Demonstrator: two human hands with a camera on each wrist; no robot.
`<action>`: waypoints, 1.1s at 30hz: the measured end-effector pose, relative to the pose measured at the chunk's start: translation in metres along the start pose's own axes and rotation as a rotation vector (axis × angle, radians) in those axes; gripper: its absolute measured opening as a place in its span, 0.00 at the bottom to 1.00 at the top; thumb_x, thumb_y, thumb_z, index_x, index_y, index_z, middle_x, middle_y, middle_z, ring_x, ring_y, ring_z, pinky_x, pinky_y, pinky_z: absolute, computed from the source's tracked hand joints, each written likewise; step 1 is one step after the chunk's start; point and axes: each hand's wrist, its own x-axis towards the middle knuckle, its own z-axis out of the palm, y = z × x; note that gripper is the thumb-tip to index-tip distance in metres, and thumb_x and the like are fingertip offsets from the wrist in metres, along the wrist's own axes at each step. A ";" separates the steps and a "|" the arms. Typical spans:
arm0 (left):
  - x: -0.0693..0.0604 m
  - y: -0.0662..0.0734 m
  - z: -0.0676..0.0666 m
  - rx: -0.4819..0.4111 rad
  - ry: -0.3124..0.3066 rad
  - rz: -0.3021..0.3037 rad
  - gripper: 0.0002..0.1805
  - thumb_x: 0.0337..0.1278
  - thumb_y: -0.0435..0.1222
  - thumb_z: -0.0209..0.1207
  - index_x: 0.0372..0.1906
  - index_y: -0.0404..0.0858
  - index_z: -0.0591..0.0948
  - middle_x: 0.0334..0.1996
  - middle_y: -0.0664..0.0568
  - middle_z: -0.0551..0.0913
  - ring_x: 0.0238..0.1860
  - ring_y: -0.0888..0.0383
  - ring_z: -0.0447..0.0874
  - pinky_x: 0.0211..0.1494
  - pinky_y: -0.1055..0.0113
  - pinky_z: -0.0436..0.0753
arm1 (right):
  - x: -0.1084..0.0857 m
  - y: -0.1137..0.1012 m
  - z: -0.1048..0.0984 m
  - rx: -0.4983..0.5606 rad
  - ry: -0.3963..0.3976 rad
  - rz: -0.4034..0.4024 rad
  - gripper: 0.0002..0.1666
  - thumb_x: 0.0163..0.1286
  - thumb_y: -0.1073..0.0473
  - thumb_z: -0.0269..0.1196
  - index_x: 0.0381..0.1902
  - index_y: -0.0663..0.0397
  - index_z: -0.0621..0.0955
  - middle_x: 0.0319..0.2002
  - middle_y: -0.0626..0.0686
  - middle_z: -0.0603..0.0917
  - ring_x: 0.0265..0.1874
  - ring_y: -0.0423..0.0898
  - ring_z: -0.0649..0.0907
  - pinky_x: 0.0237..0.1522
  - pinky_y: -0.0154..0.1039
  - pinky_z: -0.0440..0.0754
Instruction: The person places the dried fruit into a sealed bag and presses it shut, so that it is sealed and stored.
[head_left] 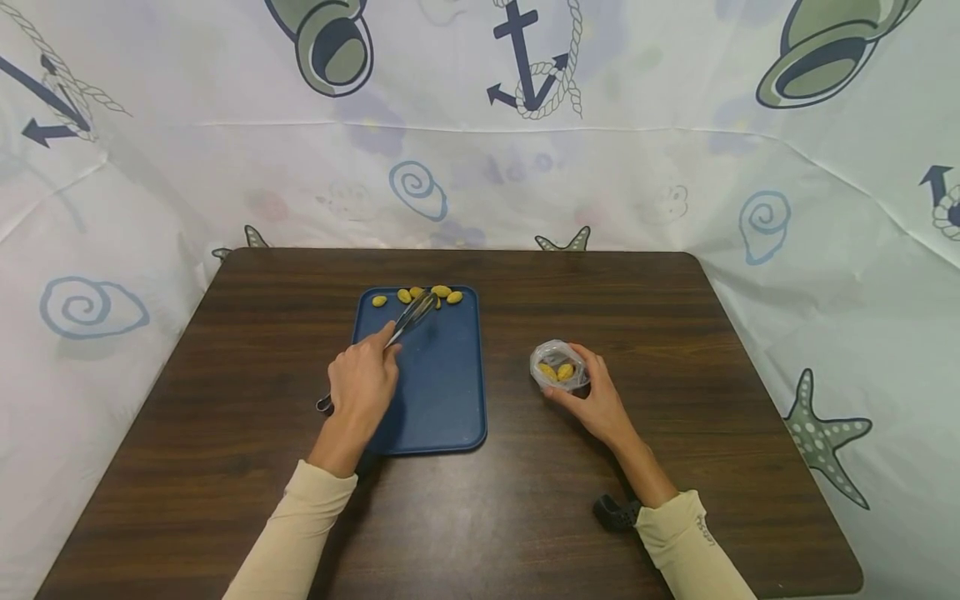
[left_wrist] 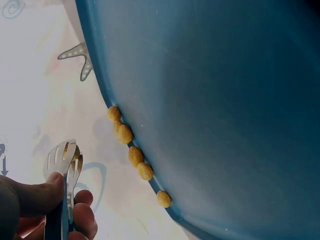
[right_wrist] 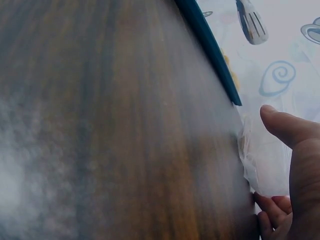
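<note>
My left hand grips metal tongs over the blue tray. In the left wrist view a yellow piece shows between the tong heads, above the tray. Several yellow, oval, nut-like pieces lie in a row along the tray's far edge. To the right of the tray, my right hand holds a small clear plastic bag by its side, thumb near and fingers behind. The bag's mouth is open upward, and yellow pieces show inside it.
Everything stands on a dark wooden table. A white cloth with sea drawings hangs behind and beside it. A dark band is on my right wrist.
</note>
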 end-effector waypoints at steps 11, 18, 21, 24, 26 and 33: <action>-0.009 0.004 -0.003 -0.050 0.040 -0.033 0.21 0.67 0.39 0.65 0.64 0.42 0.84 0.53 0.40 0.89 0.30 0.35 0.88 0.26 0.45 0.78 | 0.000 0.000 0.001 -0.006 -0.001 -0.006 0.52 0.62 0.44 0.75 0.79 0.37 0.62 0.67 0.55 0.69 0.61 0.54 0.73 0.65 0.60 0.68; -0.013 0.007 -0.010 -0.050 0.027 -0.047 0.21 0.67 0.40 0.65 0.64 0.45 0.84 0.54 0.41 0.89 0.30 0.36 0.88 0.27 0.44 0.78 | 0.000 -0.001 0.001 -0.004 -0.002 -0.002 0.52 0.62 0.44 0.75 0.79 0.37 0.62 0.67 0.55 0.69 0.61 0.54 0.73 0.65 0.59 0.68; -0.015 0.010 -0.012 -0.054 0.026 -0.044 0.22 0.67 0.41 0.66 0.64 0.45 0.84 0.53 0.41 0.89 0.30 0.36 0.88 0.27 0.45 0.78 | 0.000 -0.001 0.001 -0.007 -0.001 -0.003 0.52 0.62 0.43 0.75 0.79 0.36 0.62 0.67 0.55 0.69 0.61 0.54 0.73 0.64 0.59 0.69; -0.017 0.014 -0.012 -0.064 0.030 -0.037 0.22 0.65 0.41 0.67 0.63 0.46 0.85 0.52 0.42 0.90 0.31 0.37 0.89 0.27 0.45 0.78 | 0.000 -0.001 0.001 -0.010 0.000 -0.004 0.52 0.62 0.43 0.75 0.79 0.36 0.62 0.67 0.55 0.69 0.61 0.54 0.73 0.64 0.59 0.69; -0.019 0.017 -0.013 -0.072 0.031 -0.027 0.21 0.65 0.41 0.67 0.62 0.45 0.85 0.51 0.42 0.90 0.32 0.37 0.89 0.27 0.45 0.79 | 0.000 -0.001 0.001 -0.009 0.002 -0.004 0.52 0.62 0.43 0.75 0.78 0.36 0.62 0.67 0.55 0.69 0.60 0.54 0.73 0.64 0.59 0.69; -0.026 0.030 -0.013 -0.100 0.027 0.000 0.21 0.63 0.40 0.69 0.61 0.46 0.86 0.48 0.42 0.91 0.30 0.40 0.89 0.24 0.48 0.78 | 0.001 0.000 0.001 0.000 -0.001 -0.004 0.51 0.63 0.44 0.75 0.79 0.36 0.62 0.67 0.55 0.69 0.60 0.54 0.73 0.64 0.59 0.69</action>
